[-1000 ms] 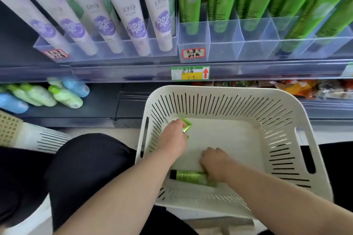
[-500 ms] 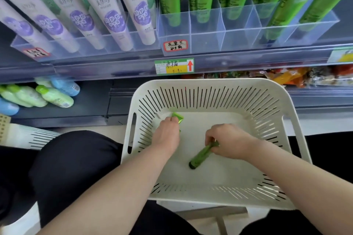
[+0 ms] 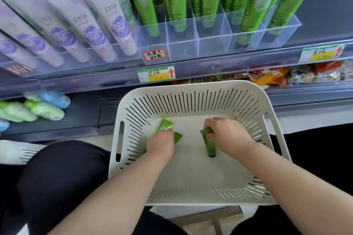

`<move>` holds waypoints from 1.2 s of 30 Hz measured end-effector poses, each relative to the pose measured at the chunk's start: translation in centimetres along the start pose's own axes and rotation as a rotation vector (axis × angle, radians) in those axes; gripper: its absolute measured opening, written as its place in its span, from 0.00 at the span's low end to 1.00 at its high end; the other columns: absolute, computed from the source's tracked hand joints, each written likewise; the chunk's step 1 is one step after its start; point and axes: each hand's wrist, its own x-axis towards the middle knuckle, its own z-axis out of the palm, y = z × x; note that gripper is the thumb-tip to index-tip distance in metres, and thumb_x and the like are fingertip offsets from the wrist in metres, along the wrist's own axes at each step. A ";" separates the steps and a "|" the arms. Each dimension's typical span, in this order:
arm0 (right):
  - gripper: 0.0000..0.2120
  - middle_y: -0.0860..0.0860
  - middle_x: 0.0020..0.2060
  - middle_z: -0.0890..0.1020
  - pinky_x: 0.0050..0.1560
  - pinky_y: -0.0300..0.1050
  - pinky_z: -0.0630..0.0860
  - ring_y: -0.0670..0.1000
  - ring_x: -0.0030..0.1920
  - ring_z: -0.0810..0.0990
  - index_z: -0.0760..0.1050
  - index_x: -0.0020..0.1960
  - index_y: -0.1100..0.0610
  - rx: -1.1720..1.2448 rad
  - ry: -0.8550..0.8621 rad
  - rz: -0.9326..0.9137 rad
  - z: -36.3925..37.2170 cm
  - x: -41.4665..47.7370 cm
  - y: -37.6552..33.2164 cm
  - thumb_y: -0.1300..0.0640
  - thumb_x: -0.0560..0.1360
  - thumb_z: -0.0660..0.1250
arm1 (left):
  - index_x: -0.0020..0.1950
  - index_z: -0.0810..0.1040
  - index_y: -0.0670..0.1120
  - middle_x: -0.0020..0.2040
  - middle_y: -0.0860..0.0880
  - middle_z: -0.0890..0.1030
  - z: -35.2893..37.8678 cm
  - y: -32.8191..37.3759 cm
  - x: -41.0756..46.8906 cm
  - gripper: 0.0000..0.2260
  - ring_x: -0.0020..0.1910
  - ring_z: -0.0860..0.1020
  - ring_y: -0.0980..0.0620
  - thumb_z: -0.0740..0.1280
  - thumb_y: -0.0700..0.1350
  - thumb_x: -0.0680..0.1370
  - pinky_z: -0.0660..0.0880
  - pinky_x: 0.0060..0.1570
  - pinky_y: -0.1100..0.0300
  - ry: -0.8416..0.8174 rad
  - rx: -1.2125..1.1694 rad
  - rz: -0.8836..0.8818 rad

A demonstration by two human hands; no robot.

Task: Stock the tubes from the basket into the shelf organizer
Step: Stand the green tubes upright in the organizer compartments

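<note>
A white slotted basket (image 3: 275, 139) sits in front of me below the shelf. Inside it, my right hand (image 3: 227, 135) grips a green tube (image 3: 209, 145) by its flat end, cap pointing toward me. My left hand (image 3: 161, 143) holds another green tube (image 3: 165, 125) at the basket's left side; its flat end sticks out past my fingers. Above, the clear shelf organizer (image 3: 214, 44) holds upright green tubes (image 3: 175, 0) in its compartments.
Lilac tubes (image 3: 99, 30) fill a clear tray left of the organizer. Price tags (image 3: 155, 74) hang on the shelf rail. Green and blue bottles (image 3: 44, 108) lie on the lower shelf at left, snack packets (image 3: 286, 75) at right. My dark-clothed knee (image 3: 63, 173) is beside the basket.
My right hand has taken the tube from the basket's near side and swung it toward the middle, cap now toward me. The left hand kept its tube. My view moved closer to the shelf.
</note>
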 end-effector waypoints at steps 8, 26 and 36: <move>0.07 0.47 0.47 0.79 0.46 0.47 0.75 0.52 0.50 0.77 0.75 0.52 0.48 0.033 0.292 -0.049 -4.2 -1.9 -1.2 0.55 0.75 0.63 | 0.56 0.70 0.52 0.49 0.53 0.77 -7.6 2.0 -2.3 0.07 0.45 0.77 0.51 0.65 0.47 0.79 0.76 0.43 0.53 0.440 -0.374 0.216; 0.10 0.51 0.48 0.80 0.33 0.45 0.66 0.55 0.49 0.74 0.72 0.58 0.53 -0.185 1.047 -0.179 -24.3 -1.5 -6.6 0.60 0.78 0.62 | 0.61 0.72 0.55 0.54 0.54 0.77 -24.2 3.2 -8.8 0.12 0.45 0.77 0.52 0.65 0.43 0.79 0.75 0.44 0.55 0.909 -0.705 0.349; 0.24 0.53 0.50 0.80 0.35 0.47 0.65 0.56 0.50 0.73 0.69 0.64 0.55 -0.283 0.794 -0.073 -23.3 2.3 -5.7 0.71 0.70 0.61 | 0.62 0.72 0.53 0.48 0.54 0.76 -28.4 4.7 -8.2 0.12 0.41 0.73 0.58 0.64 0.43 0.79 0.69 0.43 0.60 1.059 -0.714 0.407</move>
